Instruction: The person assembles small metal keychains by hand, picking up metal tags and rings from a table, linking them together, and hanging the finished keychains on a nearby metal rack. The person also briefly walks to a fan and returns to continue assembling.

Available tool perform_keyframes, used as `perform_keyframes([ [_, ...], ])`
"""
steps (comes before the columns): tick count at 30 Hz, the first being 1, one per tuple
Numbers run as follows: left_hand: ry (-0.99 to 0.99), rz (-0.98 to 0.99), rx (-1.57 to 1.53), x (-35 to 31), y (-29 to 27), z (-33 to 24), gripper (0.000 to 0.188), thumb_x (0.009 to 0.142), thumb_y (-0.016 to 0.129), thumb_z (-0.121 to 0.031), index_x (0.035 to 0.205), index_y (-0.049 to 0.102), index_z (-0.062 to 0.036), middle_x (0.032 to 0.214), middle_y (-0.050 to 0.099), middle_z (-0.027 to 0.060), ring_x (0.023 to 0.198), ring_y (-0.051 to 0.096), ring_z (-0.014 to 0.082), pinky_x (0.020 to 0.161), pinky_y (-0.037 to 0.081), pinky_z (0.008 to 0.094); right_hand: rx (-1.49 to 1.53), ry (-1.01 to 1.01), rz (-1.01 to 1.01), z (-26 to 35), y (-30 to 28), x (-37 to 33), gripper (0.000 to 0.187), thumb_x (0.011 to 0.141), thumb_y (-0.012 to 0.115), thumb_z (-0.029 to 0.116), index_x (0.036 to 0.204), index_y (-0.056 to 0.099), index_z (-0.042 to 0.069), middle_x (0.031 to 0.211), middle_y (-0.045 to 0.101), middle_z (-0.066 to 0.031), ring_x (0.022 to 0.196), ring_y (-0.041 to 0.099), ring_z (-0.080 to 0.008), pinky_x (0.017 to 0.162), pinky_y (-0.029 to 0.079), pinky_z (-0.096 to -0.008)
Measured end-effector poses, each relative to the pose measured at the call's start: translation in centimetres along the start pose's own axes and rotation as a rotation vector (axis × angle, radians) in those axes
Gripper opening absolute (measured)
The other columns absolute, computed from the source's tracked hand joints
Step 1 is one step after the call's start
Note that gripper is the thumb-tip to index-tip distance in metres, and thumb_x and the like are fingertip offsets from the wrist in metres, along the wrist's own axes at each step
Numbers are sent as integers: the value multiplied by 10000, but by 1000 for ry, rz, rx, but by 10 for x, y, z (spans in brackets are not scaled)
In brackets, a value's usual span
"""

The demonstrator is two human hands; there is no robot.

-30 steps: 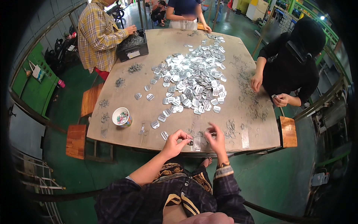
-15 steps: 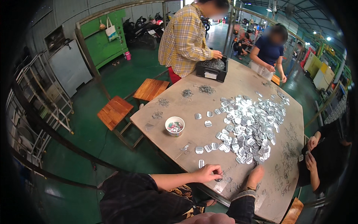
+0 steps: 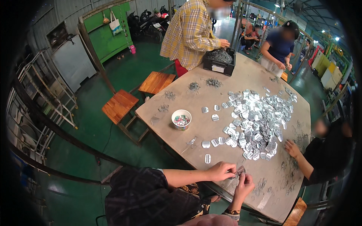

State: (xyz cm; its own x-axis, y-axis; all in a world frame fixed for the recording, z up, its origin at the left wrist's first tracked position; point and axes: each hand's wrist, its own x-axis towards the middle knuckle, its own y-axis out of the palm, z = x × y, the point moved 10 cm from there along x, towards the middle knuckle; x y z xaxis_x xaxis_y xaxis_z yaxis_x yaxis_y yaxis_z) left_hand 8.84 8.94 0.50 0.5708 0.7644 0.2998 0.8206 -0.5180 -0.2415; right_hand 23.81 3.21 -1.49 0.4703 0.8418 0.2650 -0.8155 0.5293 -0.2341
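Although the far heap of slotted metal buckles on the surface seems yet unhandled, my left hand and right hand grasp one buckle between fingers, near side.

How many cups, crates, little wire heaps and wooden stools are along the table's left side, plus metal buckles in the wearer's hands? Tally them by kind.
Held buckle: 1
White cup: 1
Black crate: 1
Wire heaps: 4
Wooden stools: 2
Total: 9
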Motion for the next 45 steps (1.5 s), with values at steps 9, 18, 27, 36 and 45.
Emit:
perform_keyframes([
  [9,33,-25,48,-10,1,-11,146,774,687,-70,827,573,2,771,640,132,748,644,290,666,481,354,-6,24,-68,20,3,-20,123,857,620,36,820,606,-81,693,550,-84,638,481,-127,557,390,-280],
  [18,-62,54,-19,-14,7,-2,76,802,664,-31,831,613,17,766,678,118,716,668,185,653,503,304,34,31,-70,34,6,-31,96,854,637,36,870,654,-57,757,618,-91,694,574,-150,645,458,-270],
  [27,-12,144,0,-9,21,-1,133,788,706,-72,892,667,2,831,691,98,758,652,156,729,502,292,115,64,-263,21,-34,-54,101,876,637,46,864,641,-54,765,603,-61,701,546,-118,645,439,-248],
  [36,230,-2,807,58,44,66,88,785,618,-47,805,690,0,781,663,117,717,637,343,689,520,416,37,76,-404,8,-90,-60,100,874,636,38,852,627,-59,755,588,-56,681,526,-107,614,423,-236],
  [45,143,306,1176,94,107,82,134,771,573,-89,703,671,-30,760,668,166,698,670,333,617,544,397,87,140,-399,0,-90,-56,156,877,643,74,828,627,-73,751,594,-63,685,535,-119,632,434,-255],
])
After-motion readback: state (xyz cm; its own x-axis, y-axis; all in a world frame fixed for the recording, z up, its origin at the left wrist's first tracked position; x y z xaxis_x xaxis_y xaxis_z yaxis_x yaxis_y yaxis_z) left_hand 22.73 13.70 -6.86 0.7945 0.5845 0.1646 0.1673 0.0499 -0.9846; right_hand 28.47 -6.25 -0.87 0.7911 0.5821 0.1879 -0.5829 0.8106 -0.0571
